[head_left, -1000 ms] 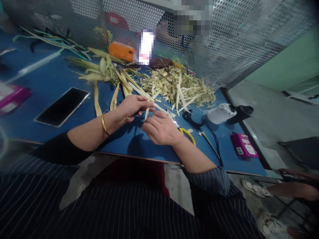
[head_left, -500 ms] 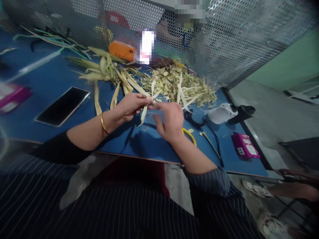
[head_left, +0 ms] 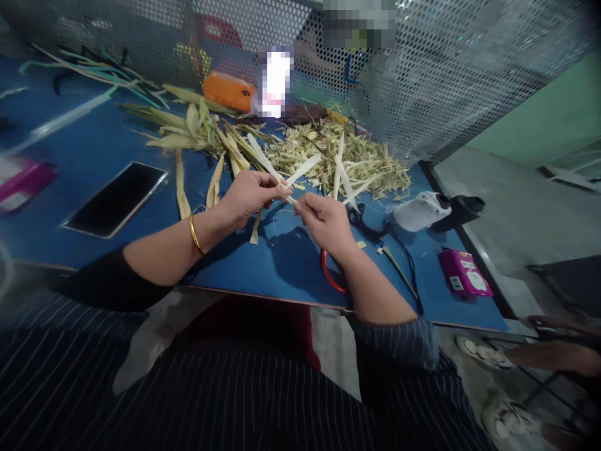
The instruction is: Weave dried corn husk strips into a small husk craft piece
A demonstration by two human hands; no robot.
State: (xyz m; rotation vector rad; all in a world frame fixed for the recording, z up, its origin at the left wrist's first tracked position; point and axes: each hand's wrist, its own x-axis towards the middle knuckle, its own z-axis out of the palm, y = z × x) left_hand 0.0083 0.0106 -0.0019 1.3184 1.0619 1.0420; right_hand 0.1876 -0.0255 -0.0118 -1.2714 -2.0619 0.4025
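Pale, flat strips of dried plant husk (head_left: 303, 168) cross mid-air over the blue tabletop (head_left: 263, 275), pinched by the left hand (head_left: 248, 199) at nine o'clock and the right hand (head_left: 325, 220) at four, fingertips closed on both. Outward lie a shredded straw-coloured heap (head_left: 364, 160) at two, a curved red handle (head_left: 327, 270) at five, a black rectangular phone (head_left: 115, 200) at nine, an orange packet (head_left: 228, 93) at eleven.

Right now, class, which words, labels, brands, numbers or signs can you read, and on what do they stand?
No text can be read.
Magenta pack at right: printing too small.
Magenta pack at left: too blurred.
Orange packet: dark mark, unreadable.
Bright patch: pixelated, unreadable.
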